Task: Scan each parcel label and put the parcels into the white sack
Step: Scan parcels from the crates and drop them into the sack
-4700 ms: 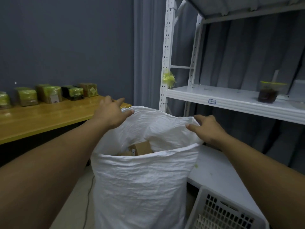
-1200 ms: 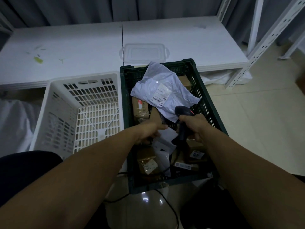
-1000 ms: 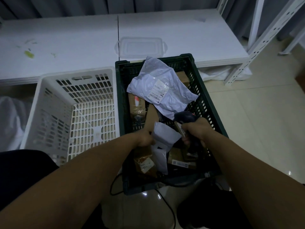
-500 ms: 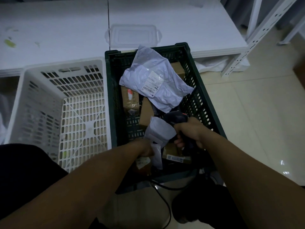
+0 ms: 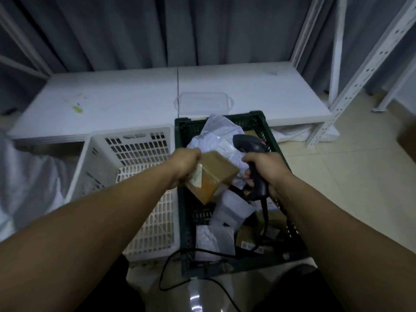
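Cardboard parcel (image 5: 213, 174), brown and box-shaped, is held tilted in the air above the near half of the dark green crate (image 5: 183, 221). A white label on its left face is partly covered by the left hand (image 5: 185, 163), whose fingers (image 5: 194, 155) curl round the box's left end. Just to its right, apart from it, the right hand (image 5: 265, 167) grips the handle of a black barcode scanner (image 5: 248, 144), fingers wrapped round it, the scanner's head raised above the fist. The picture is too blurred to read the label.

Below the parcel the crate holds a crumpled grey poly mailer (image 5: 211, 134) at its far end, white mailer pouches (image 5: 229, 212) in the middle and small brown boxes with labels lower down. A black cable (image 5: 160, 284) runs from the scanner down through the crate and loops onto the tiled floor (image 5: 349, 199).

A white slotted basket (image 5: 139, 145) stands touching the crate's left side. The white sack (image 5: 29, 176) shows at the left edge, beyond the basket. Behind both lies a low white shelf (image 5: 112, 102) carrying a clear plastic lid (image 5: 203, 102), with grey curtains (image 5: 180, 30) at the back and a white rack upright (image 5: 369, 55) on the right.
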